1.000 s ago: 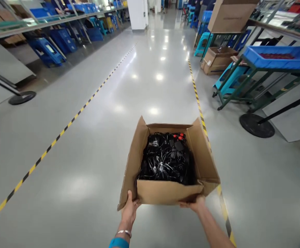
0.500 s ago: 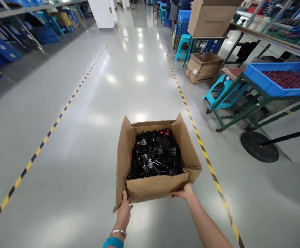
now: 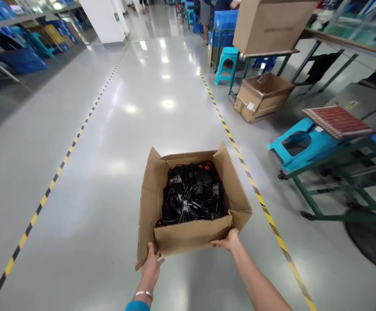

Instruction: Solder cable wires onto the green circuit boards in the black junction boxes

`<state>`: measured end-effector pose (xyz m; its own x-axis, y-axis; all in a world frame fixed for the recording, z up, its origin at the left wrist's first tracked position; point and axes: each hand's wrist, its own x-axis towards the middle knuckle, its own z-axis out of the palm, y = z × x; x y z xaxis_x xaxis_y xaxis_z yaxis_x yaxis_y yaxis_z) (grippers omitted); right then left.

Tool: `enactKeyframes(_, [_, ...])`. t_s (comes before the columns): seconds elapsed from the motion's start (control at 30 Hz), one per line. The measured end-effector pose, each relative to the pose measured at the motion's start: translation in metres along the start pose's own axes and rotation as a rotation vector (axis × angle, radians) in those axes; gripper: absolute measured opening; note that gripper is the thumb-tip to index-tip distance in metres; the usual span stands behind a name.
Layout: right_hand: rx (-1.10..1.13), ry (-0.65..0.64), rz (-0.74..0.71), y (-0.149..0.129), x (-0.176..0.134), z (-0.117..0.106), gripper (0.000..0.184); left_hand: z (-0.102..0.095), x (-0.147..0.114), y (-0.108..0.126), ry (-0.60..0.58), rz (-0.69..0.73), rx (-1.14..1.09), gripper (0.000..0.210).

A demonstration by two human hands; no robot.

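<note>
An open cardboard box point(image 3: 192, 236) is carried level above the grey floor, its flaps standing up. Inside lie bundled black cables point(image 3: 188, 194) with dark blocky parts among them, and a few red pieces point(image 3: 205, 165) show at the far side. My left hand point(image 3: 151, 261) grips the near left corner, thumb on the outer face and fingers partly hidden beneath. At the near right, my right hand point(image 3: 228, 242) is wrapped under the box's lower edge, with some fingers out of sight.
Yellow-and-black floor tape point(image 3: 259, 196) runs along both sides of the walkway. To the right are a green wheeled cart point(image 3: 317, 207), a blue stool point(image 3: 300, 144), a cardboard box on the floor point(image 3: 256, 103) and a workbench point(image 3: 353, 41). A white pillar point(image 3: 102, 19) and shelving point(image 3: 29, 15) stand left.
The view has moved forward along the walkway. The stool, cart and floor box on the right are nearer, and the blue tray has mostly left the view. Both hands keep their hold.
</note>
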<state>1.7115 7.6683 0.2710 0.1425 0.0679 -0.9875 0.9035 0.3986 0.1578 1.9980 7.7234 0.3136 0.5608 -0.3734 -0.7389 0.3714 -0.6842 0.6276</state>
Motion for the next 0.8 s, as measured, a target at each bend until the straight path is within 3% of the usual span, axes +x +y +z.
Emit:
enactKeyframes(0.27, [-0.051, -0.049, 0.006, 0.015, 0.015, 0.006, 0.073, -0.017, 0.030, -0.001, 0.005, -0.072, -0.066, 0.059])
enactKeyframes(0.47, [-0.083, -0.108, -0.045, 0.019, 0.019, 0.003, 0.069, -0.014, 0.027, -0.003, -0.010, -0.068, -0.091, 0.056])
enactKeyframes(0.63, [-0.107, -0.100, -0.063, 0.000, 0.051, -0.023, 0.066, -0.005, 0.028, -0.038, 0.006, -0.037, -0.098, 0.058])
enactKeyframes(0.8, [-0.095, -0.106, -0.052, -0.028, 0.082, -0.040, 0.065, 0.023, 0.021, -0.072, 0.027, -0.004, -0.099, 0.051])
